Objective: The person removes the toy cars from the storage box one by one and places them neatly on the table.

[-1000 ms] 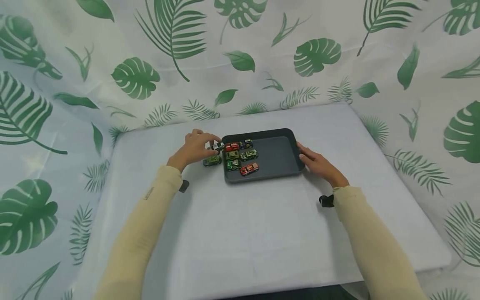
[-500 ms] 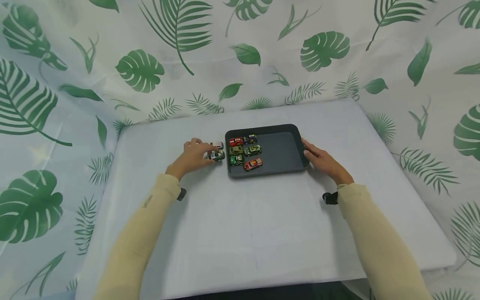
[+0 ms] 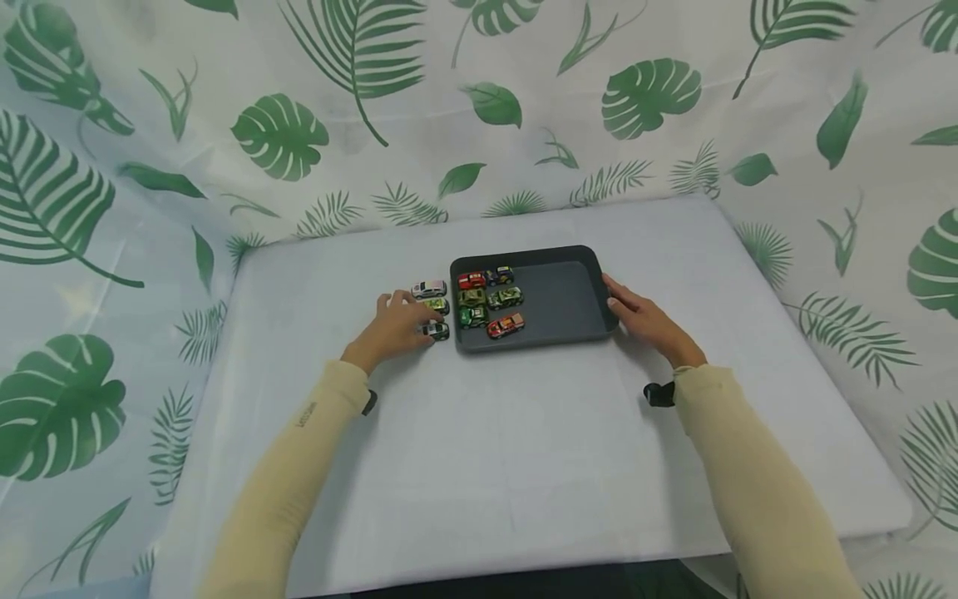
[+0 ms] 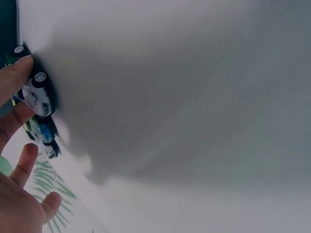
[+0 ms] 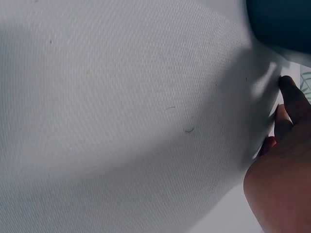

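Note:
My left hand (image 3: 397, 329) pinches a dark green and white toy car (image 3: 436, 331) on the table, just left of the tray; thumb and fingertip hold it in the left wrist view. Beyond it stand a yellow-green toy car (image 3: 437, 306), partly covered by the fingers, and a white toy car (image 3: 429, 289). These three form a column along the left wall of the dark grey tray (image 3: 569, 339). Against the tray's right wall, my right hand (image 3: 647, 323) rests with its fingers extended.
Inside the tray's left part are several toy cars, among them a red one (image 3: 471, 280), a dark green one (image 3: 473, 317) and an orange-red one (image 3: 506, 325). A white cloth covers the table (image 3: 509, 466). Leaf-printed fabric (image 3: 539, 108) hangs behind and beside it.
My left hand has drawn back from the tray's left rim, then moved toward the near side with the car. The right hand keeps to the tray's right side. The head view shifted slightly.

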The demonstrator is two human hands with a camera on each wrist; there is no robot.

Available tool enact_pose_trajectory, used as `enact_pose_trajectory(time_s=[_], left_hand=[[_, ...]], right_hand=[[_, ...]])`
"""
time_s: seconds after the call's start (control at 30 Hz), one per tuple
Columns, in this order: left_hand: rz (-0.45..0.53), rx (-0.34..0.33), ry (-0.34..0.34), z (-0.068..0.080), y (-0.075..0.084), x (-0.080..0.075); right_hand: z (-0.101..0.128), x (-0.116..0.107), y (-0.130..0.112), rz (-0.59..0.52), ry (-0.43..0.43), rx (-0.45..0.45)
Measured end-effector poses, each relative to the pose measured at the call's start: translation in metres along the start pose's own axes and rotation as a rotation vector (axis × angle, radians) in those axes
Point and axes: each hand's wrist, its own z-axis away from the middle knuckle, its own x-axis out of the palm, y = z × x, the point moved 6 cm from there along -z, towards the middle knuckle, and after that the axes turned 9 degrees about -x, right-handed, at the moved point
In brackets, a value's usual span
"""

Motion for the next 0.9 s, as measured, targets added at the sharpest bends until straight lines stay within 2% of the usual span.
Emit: enact_pose_trajectory(time_s=[0.33, 0.47, 0.57, 0.67, 0.8, 0.9], left_hand=[[-0.024, 0.009, 0.036, 0.001, 0.005, 0.002], [-0.013, -0.006, 0.039, 0.002, 0.005, -0.003], [0.065, -0.014, 0.069, 0.004, 0.005, -0.015], [0.177, 0.002, 0.131, 0.003, 0.005, -0.032], [0.303, 0.023, 0.213, -0.004, 0.007, -0.053], [0.361, 0.027, 0.235, -0.011, 0.014, -0.067]], right_hand=[[0.0, 0.001, 0.002, -0.009, 0.009, -0.015], [0.0, 0.001, 0.003, -0.002, 0.004, 0.006], [0.001, 0.001, 0.005, -0.007, 0.0, 0.013], [0.001, 0.0, 0.007, -0.008, 0.003, 0.004], [0.001, 0.0, 0.007, -0.025, 0.007, -0.026], [0.002, 0.0, 0.007, -0.031, 0.004, -0.044]])
